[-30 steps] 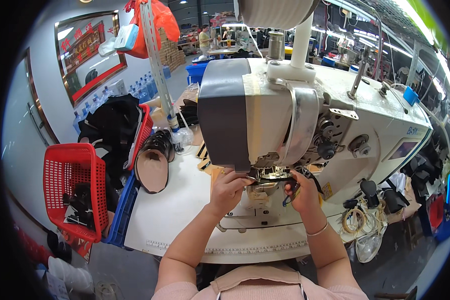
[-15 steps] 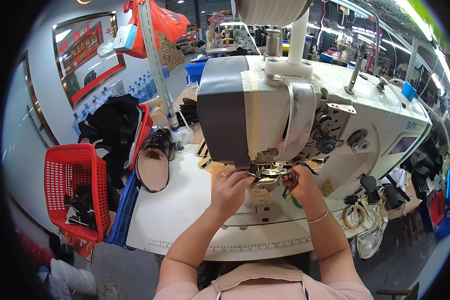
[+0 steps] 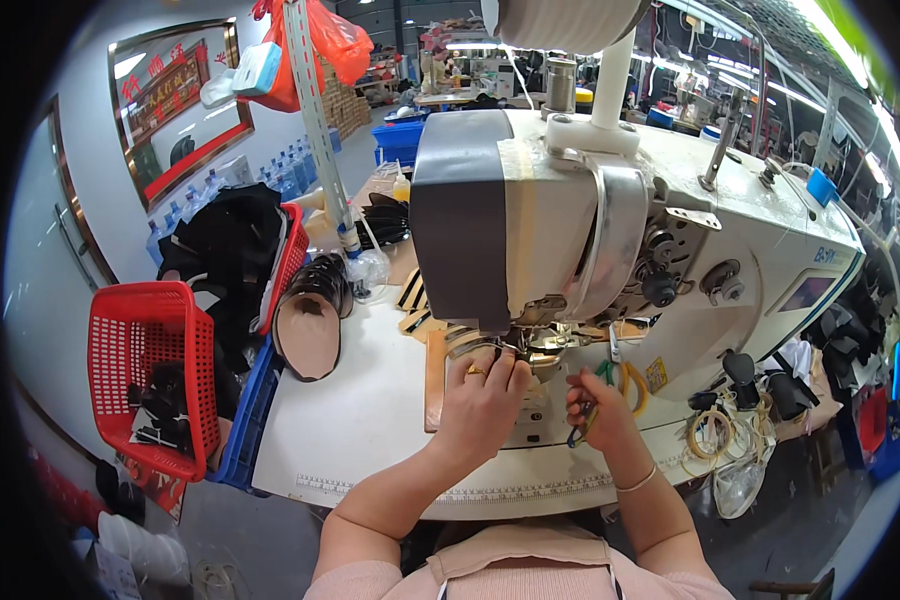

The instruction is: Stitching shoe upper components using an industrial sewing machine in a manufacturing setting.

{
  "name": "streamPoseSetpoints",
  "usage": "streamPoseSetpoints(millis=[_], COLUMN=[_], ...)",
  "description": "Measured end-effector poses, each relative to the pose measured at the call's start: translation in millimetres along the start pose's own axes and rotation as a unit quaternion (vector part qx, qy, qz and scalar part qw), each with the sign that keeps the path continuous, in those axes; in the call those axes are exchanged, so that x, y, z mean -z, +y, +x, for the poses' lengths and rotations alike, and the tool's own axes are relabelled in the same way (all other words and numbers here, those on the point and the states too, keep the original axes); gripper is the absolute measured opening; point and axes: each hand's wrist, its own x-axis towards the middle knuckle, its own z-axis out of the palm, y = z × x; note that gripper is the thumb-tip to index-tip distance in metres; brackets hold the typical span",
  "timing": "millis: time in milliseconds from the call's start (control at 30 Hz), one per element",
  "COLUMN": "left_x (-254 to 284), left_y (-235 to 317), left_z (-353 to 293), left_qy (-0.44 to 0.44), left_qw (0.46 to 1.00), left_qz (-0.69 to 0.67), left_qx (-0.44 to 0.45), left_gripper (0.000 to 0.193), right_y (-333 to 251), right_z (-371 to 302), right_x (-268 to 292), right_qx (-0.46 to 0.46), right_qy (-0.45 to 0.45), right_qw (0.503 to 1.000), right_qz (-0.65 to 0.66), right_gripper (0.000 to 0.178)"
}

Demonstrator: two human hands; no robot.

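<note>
My left hand (image 3: 483, 410), with a ring on one finger, has its fingers closed at the sewing machine's presser foot area. A dark strip-like piece (image 3: 468, 342) lies by its fingertips; what exactly they pinch is hidden. My right hand (image 3: 602, 410) is curled closed, to the right of and below the needle area. It holds small thread snips (image 3: 577, 434) with a blue loop showing below the fingers. The white sewing machine (image 3: 560, 230) with a grey end cover stands over both hands. Just beyond my right hand are scissors (image 3: 631, 385) with yellow and green handles.
A dark shoe (image 3: 307, 333) with a pale insole sits on the white table (image 3: 370, 420) at left. Beyond it stand a red basket (image 3: 150, 310) and a pile of black material (image 3: 225, 240). Tape rolls (image 3: 710, 432) hang at right. A metal post (image 3: 320, 120) rises behind.
My right hand has drawn back from the needle area toward me, still with the snips. My left hand has moved slightly right and nearer me, its fingers still by the machine's foot.
</note>
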Motion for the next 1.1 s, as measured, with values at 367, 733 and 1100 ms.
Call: streamPoseSetpoints(millis=[367, 733, 1100], left_x=[-35.5, 8.7, 36.0], left_y=[-75.3, -62.8, 0.0], left_z=[1.6, 15.4, 13.3], left_qy=[-0.046, -0.024, -0.142], left_qw=[0.972, 0.991, 0.98], left_qz=[-0.22, 0.007, 0.14], left_qx=[-0.066, -0.132, -0.017], left_gripper=[0.061, 0.038, 0.039], right_y=[1.2, 16.9, -20.4], right_z=[-20.4, -13.9, -0.9], right_x=[-72.6, -54.6, -31.1], right_qx=[0.208, 0.104, 0.018], right_qy=[-0.115, -0.142, -0.196], right_qw=[0.909, 0.956, 0.971], right_qz=[-0.344, -0.234, -0.135], right_gripper=[0.026, 0.026, 0.024])
